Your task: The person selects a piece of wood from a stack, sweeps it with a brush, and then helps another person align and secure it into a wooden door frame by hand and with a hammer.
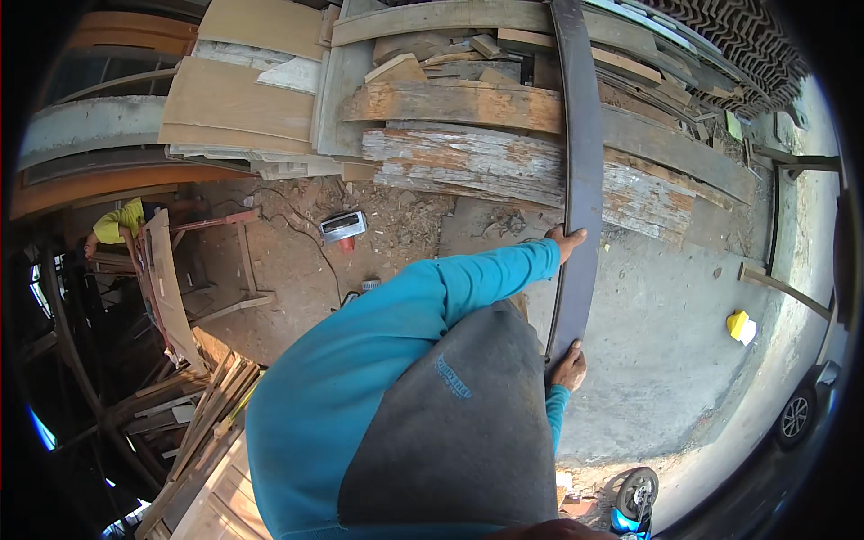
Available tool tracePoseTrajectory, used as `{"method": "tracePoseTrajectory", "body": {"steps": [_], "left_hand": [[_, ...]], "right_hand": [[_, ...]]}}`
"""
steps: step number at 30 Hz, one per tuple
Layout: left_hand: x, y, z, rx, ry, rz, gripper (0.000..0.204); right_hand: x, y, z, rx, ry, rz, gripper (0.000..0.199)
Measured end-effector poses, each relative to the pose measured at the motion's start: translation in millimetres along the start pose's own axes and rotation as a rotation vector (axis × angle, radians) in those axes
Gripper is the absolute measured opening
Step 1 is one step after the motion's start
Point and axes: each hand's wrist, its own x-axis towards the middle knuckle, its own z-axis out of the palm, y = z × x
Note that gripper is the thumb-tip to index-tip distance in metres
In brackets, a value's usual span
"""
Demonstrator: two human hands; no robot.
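A long, narrow dark grey board (583, 153) runs from the top of the view down to my body, a little right of the middle. My left hand (565, 243) is closed on its left edge, thumb on top and the other fingers mostly hidden. Closer to me, my right hand (569, 365) is closed around the board's near end. The far part of the board lies across stacked old planks (477, 157), some with peeling white paint.
Plywood sheets (243, 103) are piled at the far left. A metal-cased tool (343, 225) with a cord lies on the dirt floor. At the left, a person in a yellow shirt (121, 223) is beside a frame. A yellow-and-white object (741, 327) and a wheel (637, 492) are at right.
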Motion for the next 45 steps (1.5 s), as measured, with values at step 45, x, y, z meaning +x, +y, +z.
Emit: {"method": "tracePoseTrajectory", "body": {"steps": [45], "left_hand": [[-407,-297,-430,-1.410,0.308,0.508,0.064]], "right_hand": [[-286,-220,112,-0.423,0.095,-1.546,0.026]]}}
